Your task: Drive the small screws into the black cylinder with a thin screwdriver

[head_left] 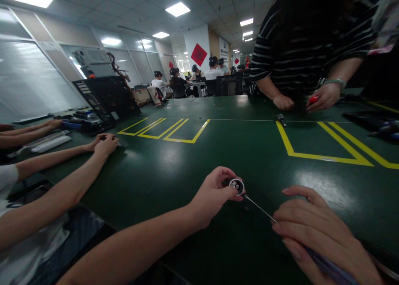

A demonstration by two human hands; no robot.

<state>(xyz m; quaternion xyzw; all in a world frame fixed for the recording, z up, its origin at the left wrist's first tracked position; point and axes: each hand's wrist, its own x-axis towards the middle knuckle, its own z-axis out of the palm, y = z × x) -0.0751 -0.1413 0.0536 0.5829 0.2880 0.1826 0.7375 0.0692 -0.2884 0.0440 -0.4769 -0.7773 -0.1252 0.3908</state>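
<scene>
A round metal housing (pixel 236 187) is sitting just above the green counter (pixel 162 185), its open end facing the wearer, presumably so that its inner parts are showing. The left hand (pixel 210 195) is grasping it at the edge between thumb and curled fingers, apparently leaving the opening unobstructed; its forearm is extending from the lower left. The right hand (pixel 318 229) is grasping a thin-shafted screwdriver (pixel 261 209), its handle lying mostly concealed in the palm; the fingers are pinching near the shaft, seemingly for fine control, while the uppermost finger is standing clear. The shaft is slanting up and leftward, its tip ending just beside the housing. A tiny dark piece (pixel 245 196) is appearing at the tip; whether it is attached cannot be told. A small ring (pixel 246 209) is lying below on the counter. Farther out, yellow tape outlines (pixel 324 158) are marking the surface, and a co-worker in striped sleeves (pixel 263 48) is standing opposite.
</scene>
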